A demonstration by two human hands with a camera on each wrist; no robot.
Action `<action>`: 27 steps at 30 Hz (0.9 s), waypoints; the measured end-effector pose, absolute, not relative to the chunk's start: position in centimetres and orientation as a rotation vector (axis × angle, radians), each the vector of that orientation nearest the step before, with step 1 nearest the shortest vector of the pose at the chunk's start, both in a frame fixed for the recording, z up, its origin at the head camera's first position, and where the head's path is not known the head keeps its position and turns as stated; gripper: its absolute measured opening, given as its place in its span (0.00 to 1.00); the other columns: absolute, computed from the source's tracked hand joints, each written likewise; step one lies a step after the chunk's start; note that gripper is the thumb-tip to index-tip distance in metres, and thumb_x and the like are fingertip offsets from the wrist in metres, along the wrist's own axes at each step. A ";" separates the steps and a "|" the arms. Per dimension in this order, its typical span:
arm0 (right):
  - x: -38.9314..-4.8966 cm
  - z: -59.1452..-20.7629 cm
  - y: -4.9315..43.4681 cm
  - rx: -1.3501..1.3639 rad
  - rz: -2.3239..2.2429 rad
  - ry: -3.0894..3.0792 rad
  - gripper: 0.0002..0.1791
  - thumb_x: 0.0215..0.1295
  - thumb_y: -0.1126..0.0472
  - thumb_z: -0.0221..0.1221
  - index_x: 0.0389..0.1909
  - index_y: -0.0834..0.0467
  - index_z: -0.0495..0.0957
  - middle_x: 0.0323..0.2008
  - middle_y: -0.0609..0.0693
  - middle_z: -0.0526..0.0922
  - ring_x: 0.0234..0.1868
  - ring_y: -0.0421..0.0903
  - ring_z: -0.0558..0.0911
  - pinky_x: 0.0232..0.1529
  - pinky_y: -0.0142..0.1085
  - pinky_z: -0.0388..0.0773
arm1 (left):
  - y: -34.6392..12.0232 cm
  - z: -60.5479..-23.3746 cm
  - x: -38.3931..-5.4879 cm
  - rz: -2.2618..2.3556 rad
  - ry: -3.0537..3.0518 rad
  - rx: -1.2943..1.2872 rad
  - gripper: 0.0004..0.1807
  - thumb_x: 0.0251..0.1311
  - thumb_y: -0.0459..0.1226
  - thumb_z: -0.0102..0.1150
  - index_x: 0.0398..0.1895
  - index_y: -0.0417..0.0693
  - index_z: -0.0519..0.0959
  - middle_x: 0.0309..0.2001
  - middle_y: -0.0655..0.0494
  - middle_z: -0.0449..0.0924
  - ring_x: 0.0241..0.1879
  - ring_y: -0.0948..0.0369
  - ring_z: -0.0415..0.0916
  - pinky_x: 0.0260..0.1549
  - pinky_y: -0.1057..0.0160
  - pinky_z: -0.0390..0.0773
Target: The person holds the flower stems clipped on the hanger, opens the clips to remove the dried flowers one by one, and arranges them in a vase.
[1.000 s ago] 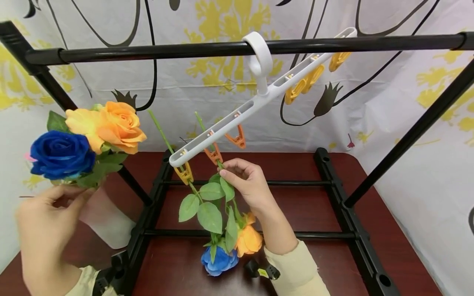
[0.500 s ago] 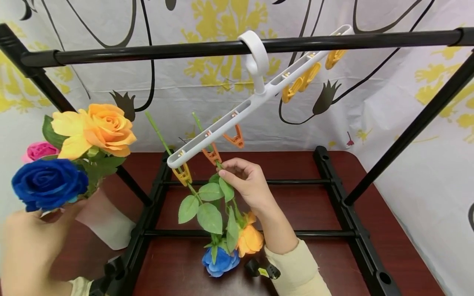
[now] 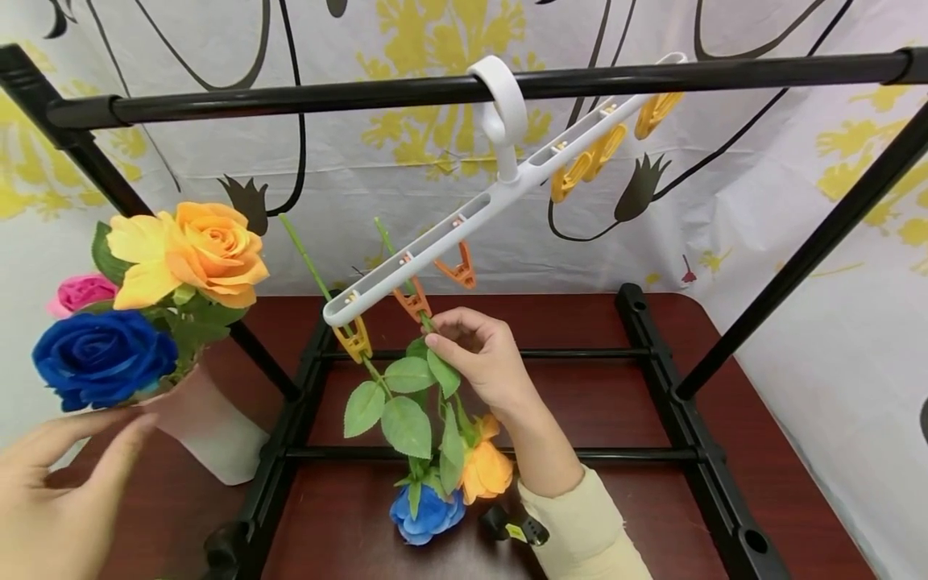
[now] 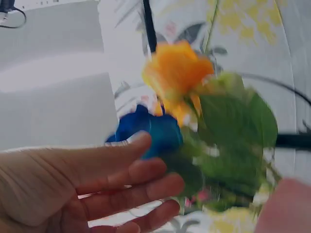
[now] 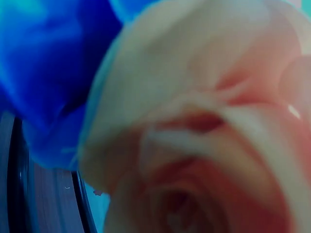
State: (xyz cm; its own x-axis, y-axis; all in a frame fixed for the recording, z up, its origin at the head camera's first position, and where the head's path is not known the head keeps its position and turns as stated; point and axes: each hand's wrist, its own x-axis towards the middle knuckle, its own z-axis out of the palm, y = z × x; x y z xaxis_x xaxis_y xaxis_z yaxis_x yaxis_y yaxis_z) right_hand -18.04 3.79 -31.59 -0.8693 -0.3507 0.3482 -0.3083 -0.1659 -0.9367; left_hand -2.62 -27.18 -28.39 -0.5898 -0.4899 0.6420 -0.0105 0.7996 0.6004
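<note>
Your left hand [image 3: 51, 519]: the head view's left edge cuts it off before your wrist.
Your right hand [image 3: 486, 362]: some fingertips hide, and they cover part of the stem [image 3: 426, 321].
Pink rose [image 3: 81, 295]: partly hidden behind other flowers.
Pot [image 3: 213, 431]: the big blue rose [image 3: 105, 358] covers some rim.
Left wrist flowers: blurry.
Hanging orange rose [image 3: 487, 470]: blurry and cut off in your right wrist view.

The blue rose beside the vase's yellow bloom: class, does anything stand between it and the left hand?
Nothing visible does. In the head view, the left hand has its fingers just below the blue rose, near the vase; whether they touch is unclear.
</note>
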 end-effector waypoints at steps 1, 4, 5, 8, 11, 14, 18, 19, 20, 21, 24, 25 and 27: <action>-18.0 -31.6 3.8 -0.795 -2.238 2.010 0.11 0.67 0.69 0.60 0.47 0.69 0.79 0.32 0.40 0.80 0.30 0.37 0.75 0.30 0.29 0.73 | -26.5 -28.0 -2.6 -0.646 -2.145 0.332 0.03 0.56 0.31 0.70 0.33 0.43 0.88 0.33 0.91 0.74 0.35 0.92 0.65 0.32 0.92 0.63; -17.9 -31.6 3.8 -0.800 -2.224 2.024 0.11 0.67 0.68 0.60 0.47 0.69 0.79 0.33 0.41 0.80 0.30 0.37 0.75 0.31 0.29 0.72 | -24.1 -26.8 -2.6 -0.584 -2.227 0.209 0.06 0.55 0.33 0.72 0.36 0.41 0.88 0.34 0.70 0.85 0.34 0.93 0.65 0.31 0.90 0.64; -17.9 -31.6 3.8 -0.801 -2.221 2.026 0.11 0.66 0.68 0.61 0.48 0.68 0.79 0.33 0.41 0.81 0.31 0.37 0.75 0.31 0.29 0.72 | -23.3 -26.5 -2.7 -0.573 -2.249 0.174 0.06 0.54 0.33 0.73 0.36 0.44 0.88 0.34 0.64 0.86 0.34 0.92 0.64 0.30 0.89 0.65; -17.9 -31.6 3.8 -0.807 -2.210 2.035 0.12 0.66 0.67 0.61 0.48 0.68 0.79 0.34 0.42 0.81 0.31 0.37 0.75 0.31 0.29 0.72 | -21.3 -26.1 -3.3 -0.647 -2.247 -0.036 0.10 0.52 0.31 0.74 0.38 0.49 0.88 0.36 0.52 0.87 0.34 0.88 0.70 0.31 0.87 0.69; -17.8 -31.6 3.8 -0.813 -2.207 2.030 0.12 0.67 0.66 0.61 0.48 0.67 0.80 0.35 0.44 0.81 0.31 0.38 0.75 0.31 0.29 0.72 | -19.4 -26.1 -4.2 -0.756 -2.214 -0.242 0.16 0.50 0.27 0.74 0.41 0.52 0.88 0.38 0.55 0.87 0.36 0.82 0.74 0.30 0.84 0.71; -17.8 -31.5 3.8 -0.821 -2.197 2.033 0.13 0.67 0.66 0.61 0.49 0.67 0.80 0.36 0.45 0.82 0.31 0.38 0.75 0.32 0.30 0.72 | -17.6 -26.4 -5.3 -0.864 -2.209 -0.380 0.18 0.51 0.27 0.72 0.44 0.52 0.87 0.41 0.56 0.87 0.38 0.77 0.77 0.30 0.80 0.74; -17.8 -31.6 4.0 -0.841 -2.175 2.041 0.13 0.67 0.67 0.61 0.50 0.66 0.80 0.39 0.48 0.84 0.34 0.40 0.78 0.34 0.31 0.74 | -15.5 -27.0 -6.9 -0.960 -2.222 -0.436 0.16 0.57 0.30 0.70 0.48 0.52 0.86 0.43 0.58 0.87 0.36 0.74 0.80 0.29 0.77 0.78; -17.8 -31.6 4.0 -0.844 -2.169 2.044 0.13 0.67 0.67 0.61 0.51 0.66 0.80 0.40 0.49 0.85 0.35 0.40 0.79 0.35 0.31 0.75 | -15.1 -27.1 -7.3 -0.990 -2.219 -0.429 0.15 0.58 0.30 0.69 0.48 0.52 0.86 0.42 0.58 0.87 0.34 0.72 0.81 0.28 0.77 0.79; -17.8 -31.7 4.0 -0.850 -2.164 2.047 0.13 0.67 0.67 0.61 0.51 0.66 0.80 0.40 0.50 0.85 0.36 0.41 0.79 0.36 0.32 0.76 | -14.6 -27.3 -7.6 -1.006 -2.209 -0.421 0.15 0.59 0.31 0.68 0.49 0.52 0.86 0.42 0.58 0.87 0.32 0.71 0.81 0.27 0.76 0.79; -17.8 -31.8 4.0 -0.853 -2.161 2.047 0.13 0.67 0.67 0.61 0.51 0.66 0.80 0.41 0.51 0.85 0.37 0.42 0.80 0.36 0.32 0.76 | -14.1 -27.5 -7.9 -1.006 -2.198 -0.409 0.15 0.60 0.32 0.68 0.50 0.52 0.85 0.41 0.58 0.87 0.32 0.70 0.82 0.27 0.76 0.79; -17.8 -31.9 4.0 -0.866 -2.158 2.038 0.14 0.67 0.67 0.61 0.52 0.66 0.79 0.41 0.50 0.85 0.38 0.44 0.80 0.38 0.33 0.76 | -13.0 -27.8 -8.7 -1.006 -2.137 -0.380 0.15 0.60 0.33 0.67 0.51 0.49 0.85 0.40 0.55 0.88 0.30 0.65 0.84 0.29 0.77 0.80; -17.8 -31.9 4.0 -0.869 -2.160 2.035 0.14 0.67 0.67 0.61 0.52 0.66 0.79 0.41 0.49 0.85 0.39 0.44 0.80 0.38 0.33 0.76 | -12.7 -27.9 -8.9 -0.997 -2.113 -0.375 0.15 0.60 0.33 0.67 0.51 0.48 0.85 0.39 0.53 0.88 0.31 0.63 0.85 0.30 0.77 0.80; -17.9 -31.9 4.0 -0.878 -2.165 2.026 0.14 0.67 0.67 0.61 0.52 0.66 0.79 0.41 0.48 0.84 0.40 0.46 0.80 0.39 0.34 0.77 | -12.3 -28.0 -9.5 -0.966 -2.075 -0.352 0.15 0.60 0.33 0.68 0.51 0.45 0.84 0.41 0.51 0.89 0.34 0.60 0.86 0.32 0.79 0.79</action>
State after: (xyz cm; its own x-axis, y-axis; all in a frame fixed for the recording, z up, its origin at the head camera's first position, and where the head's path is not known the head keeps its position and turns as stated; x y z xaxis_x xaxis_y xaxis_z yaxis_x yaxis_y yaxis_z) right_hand -17.87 3.99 -31.89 -0.8378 -0.4064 0.3647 -0.3370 -0.1408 -0.9309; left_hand -9.53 -12.33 -27.96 -0.6394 -0.0782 0.7649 0.5350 0.6693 0.5156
